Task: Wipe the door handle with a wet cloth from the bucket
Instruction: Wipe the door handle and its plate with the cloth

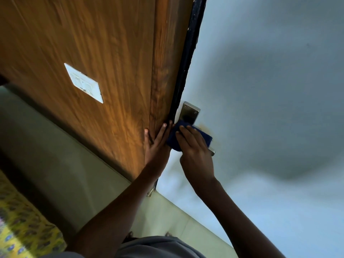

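A metal door handle plate (190, 112) is screwed to the pale blue door face (260, 90), close to the black door edge (188, 58). My right hand (195, 151) presses a dark blue cloth (174, 140) over the lower part of the handle, hiding the lever; only a small metal end (212, 151) shows past my knuckles. My left hand (155, 144) lies flat with fingers spread against the wooden panel (104, 53), its fingertips touching the black edge beside the cloth. No bucket is in view.
A white rectangular sticker (83, 82) sits on the wooden panel. Pale floor tiles (55, 155) run below. A yellow patterned fabric (22, 229) fills the lower left corner. A small metal fitting (151, 191) sits at the door's bottom edge.
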